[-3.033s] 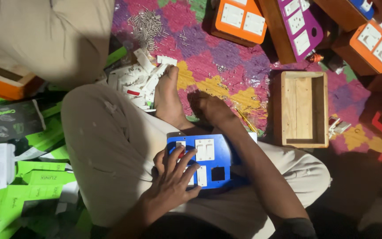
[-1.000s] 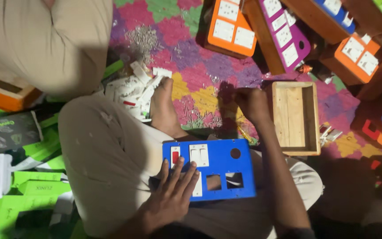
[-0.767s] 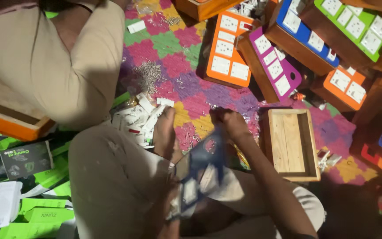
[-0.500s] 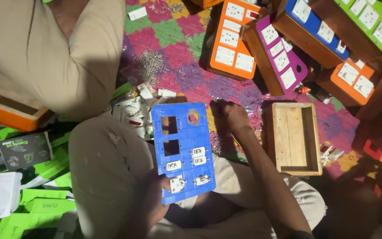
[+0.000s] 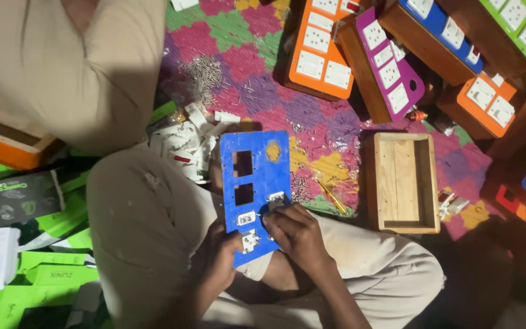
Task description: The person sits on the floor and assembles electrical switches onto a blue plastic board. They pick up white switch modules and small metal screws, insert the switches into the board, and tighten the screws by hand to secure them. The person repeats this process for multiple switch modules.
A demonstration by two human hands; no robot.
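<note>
- blue switch plate sits center frame, back side up, propped over the person's lap
- left hand grips its lower-left edge, fingers curled round it
- right hand w/ fingertips pinched on a white switch module at the plate's lower right
- empty wooden box right of center, on the patterned mat
- loose screws scattered upper left-center
</note>
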